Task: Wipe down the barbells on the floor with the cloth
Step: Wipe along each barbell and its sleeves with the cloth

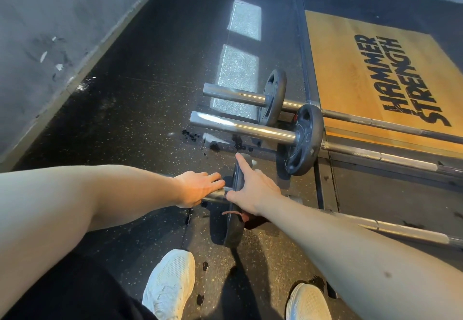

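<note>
My left fingers are lying close together along the sleeve of the nearest barbell, my left hand pressing on it just beside its plate; my right hand is straddling that plate, index finger stretched along the rim, thumb spread, the other fingers hidden, so I cannot tell their grip; a dark cloth is showing under my wrist; the barbell is lying on the rubber floor near the platform's corner.
</note>
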Demonstrator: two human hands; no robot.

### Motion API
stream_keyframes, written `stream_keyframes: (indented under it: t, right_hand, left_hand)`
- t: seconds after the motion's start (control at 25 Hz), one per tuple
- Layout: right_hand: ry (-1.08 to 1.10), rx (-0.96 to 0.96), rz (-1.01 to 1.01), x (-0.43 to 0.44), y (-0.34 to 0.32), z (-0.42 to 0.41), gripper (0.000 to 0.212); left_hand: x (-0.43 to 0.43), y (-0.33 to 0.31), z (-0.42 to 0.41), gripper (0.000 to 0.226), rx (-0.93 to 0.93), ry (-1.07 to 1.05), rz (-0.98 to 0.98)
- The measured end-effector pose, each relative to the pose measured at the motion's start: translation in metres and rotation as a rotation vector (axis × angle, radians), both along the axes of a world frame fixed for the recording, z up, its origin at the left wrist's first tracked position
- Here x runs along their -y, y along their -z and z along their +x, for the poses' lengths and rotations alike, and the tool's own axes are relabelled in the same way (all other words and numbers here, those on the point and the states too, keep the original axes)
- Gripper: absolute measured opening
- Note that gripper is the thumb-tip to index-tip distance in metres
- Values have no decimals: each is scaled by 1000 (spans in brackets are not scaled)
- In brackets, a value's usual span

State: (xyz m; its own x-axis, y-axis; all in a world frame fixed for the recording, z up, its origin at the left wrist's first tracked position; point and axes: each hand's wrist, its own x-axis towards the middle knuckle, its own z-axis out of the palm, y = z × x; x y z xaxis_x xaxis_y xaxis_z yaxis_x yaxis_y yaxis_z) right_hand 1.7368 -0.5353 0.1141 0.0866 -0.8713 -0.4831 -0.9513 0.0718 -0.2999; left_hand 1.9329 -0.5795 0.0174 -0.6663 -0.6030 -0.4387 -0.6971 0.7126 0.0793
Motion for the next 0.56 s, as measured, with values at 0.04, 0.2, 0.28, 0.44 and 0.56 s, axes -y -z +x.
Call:
stream_keyframes:
  t: [0.04,0.2,0.28,0.44,0.56]
  right_hand:
    - [8,-41,-30,-2,1,5,101]
    - [45,-143,-101,-3,0,19,90]
    - [74,-140,-92,-2,0,17,88]
    - [137,-106,-113,-3,-1,15,86]
    - [166,-92,-129,-3,-1,8,85]
  left_hand:
    - [0,2,1,76,1,-9,8]
    - [1,6,2,80,17,-42,20]
    - [1,4,0,80,19,-39,16]
    - [2,-2,-4,82,38,9,0]
    - [3,-7,-6,85,61,53,-26]
